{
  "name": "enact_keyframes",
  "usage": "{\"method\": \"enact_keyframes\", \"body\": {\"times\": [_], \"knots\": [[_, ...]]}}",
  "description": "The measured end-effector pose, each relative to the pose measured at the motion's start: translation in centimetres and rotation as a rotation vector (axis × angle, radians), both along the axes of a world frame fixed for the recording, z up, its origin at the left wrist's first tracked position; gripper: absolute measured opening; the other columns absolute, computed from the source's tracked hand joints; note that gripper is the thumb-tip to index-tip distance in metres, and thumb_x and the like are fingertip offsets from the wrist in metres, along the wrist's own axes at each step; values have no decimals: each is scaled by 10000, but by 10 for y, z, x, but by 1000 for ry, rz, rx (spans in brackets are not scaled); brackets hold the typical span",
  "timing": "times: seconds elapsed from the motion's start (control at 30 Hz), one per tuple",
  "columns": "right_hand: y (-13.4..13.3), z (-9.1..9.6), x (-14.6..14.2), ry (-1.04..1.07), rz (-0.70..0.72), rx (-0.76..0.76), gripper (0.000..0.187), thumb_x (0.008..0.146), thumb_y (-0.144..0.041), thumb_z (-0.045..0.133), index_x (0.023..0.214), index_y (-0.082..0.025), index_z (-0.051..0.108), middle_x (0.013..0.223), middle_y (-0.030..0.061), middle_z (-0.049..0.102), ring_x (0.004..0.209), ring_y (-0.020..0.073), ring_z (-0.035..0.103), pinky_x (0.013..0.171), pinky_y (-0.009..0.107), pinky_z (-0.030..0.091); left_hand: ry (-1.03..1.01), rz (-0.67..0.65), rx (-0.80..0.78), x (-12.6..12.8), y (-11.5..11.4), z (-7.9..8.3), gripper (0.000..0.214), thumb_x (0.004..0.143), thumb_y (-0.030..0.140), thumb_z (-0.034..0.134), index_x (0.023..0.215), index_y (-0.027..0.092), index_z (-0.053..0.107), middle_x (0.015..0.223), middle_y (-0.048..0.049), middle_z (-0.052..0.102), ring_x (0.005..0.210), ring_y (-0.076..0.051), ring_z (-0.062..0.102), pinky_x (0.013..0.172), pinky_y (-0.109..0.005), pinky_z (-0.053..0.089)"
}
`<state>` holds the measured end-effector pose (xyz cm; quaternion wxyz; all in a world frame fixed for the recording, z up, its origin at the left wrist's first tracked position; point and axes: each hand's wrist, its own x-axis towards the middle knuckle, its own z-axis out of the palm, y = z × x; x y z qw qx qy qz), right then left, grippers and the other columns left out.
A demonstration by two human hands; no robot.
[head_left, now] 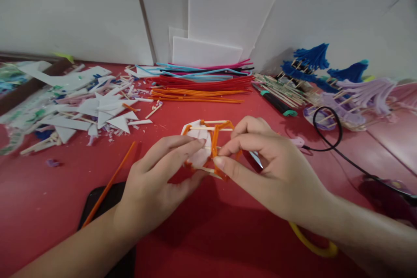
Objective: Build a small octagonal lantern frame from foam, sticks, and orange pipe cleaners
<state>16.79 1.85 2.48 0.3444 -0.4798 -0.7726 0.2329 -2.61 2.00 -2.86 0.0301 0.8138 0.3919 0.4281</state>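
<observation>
A small craft frame (208, 134) of thin wooden sticks, white foam and orange pipe cleaner sits between my hands over the red table (202, 234). My left hand (159, 178) grips its left side, fingers closed on the foam and sticks. From the right, my right hand (270, 165) pinches the orange pipe cleaner wound on the frame. A loose orange pipe cleaner (109, 184) lies to the left, across a black phone (100, 208).
Coloured pipe cleaners (198, 84) are piled at the back centre, white foam sheets (224, 13) lean on the wall. Foam offcuts (84, 104) litter the left. Finished stick-and-tassel pieces (342, 91), a black marker (276, 103) and a black cable (339, 139) lie at right. Yellow-handled scissors (312, 245) are under my right forearm.
</observation>
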Motion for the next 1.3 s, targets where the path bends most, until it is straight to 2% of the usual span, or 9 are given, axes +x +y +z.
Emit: {"method": "enact_keyframes", "body": {"times": [0.17,0.3,0.43,0.5,0.67,0.87,1.07,1.2,1.3], "knots": [[12,12,21,8,-98,237,58,836,-226,619,821,-229,675,828,17,565,817,161,553,751,332,445,-319,-21,-446,-5,6,-13,412,832,275,615,1222,252,485,1173,-90,613,999,-235,655,822,-391,586],[29,14,45,78,-75,289,57,853,-254,612,893,-241,649,855,8,607,813,156,560,748,315,461,-546,-160,-591,-6,7,-13,380,873,231,550,1231,287,436,1180,-68,610,977,-203,669,797,-354,595],[40,5,53,-17,174,178,608,642,-494,781,1163,-265,567,1025,33,610,898,208,573,784,341,495,-625,-295,-562,-3,7,-7,387,877,177,537,1222,324,443,1108,-37,657,971,-187,678,798,-324,596],[41,-1,50,-118,208,138,814,561,-552,804,1256,-254,502,1141,59,585,975,234,572,832,356,498,-598,-314,-546,-3,7,-6,390,888,155,515,1232,320,435,1068,-45,675,961,-185,684,787,-316,600],[40,-13,38,-127,251,149,549,730,-449,726,1189,-208,548,1122,89,606,995,215,584,843,337,494,-486,-289,-499,-7,7,-3,429,881,116,494,1266,286,410,1142,-106,652,1008,-214,672,817,-354,597],[46,-19,40,-64,251,170,379,758,-337,719,1088,-190,601,1052,78,620,927,172,594,814,297,498,-319,-250,-531,-8,-2,1,654,813,82,536,1387,275,289,1355,-161,505,1170,-272,580,892,-405,564],[46,-19,41,-69,313,127,379,748,-336,732,1064,-184,589,1051,77,628,929,168,601,820,288,500,-360,-233,-494,-4,0,-8,1045,632,266,816,1435,357,153,1508,-150,253,1166,-290,565,878,-425,565],[44,-18,41,-133,341,80,373,747,-348,729,1048,-179,586,1061,83,638,945,179,612,836,307,499,-335,-207,-501,-6,3,-11,1030,630,368,811,1431,347,162,1489,-154,276,1206,-307,522,891,-454,548],[46,-21,43,-127,241,-38,359,727,-340,742,1016,-186,596,1033,69,656,914,179,627,821,319,505,-208,-73,-408,-9,5,-15,1027,631,564,741,1431,278,164,1468,-180,274,1350,-372,319,1039,-578,373]]}}
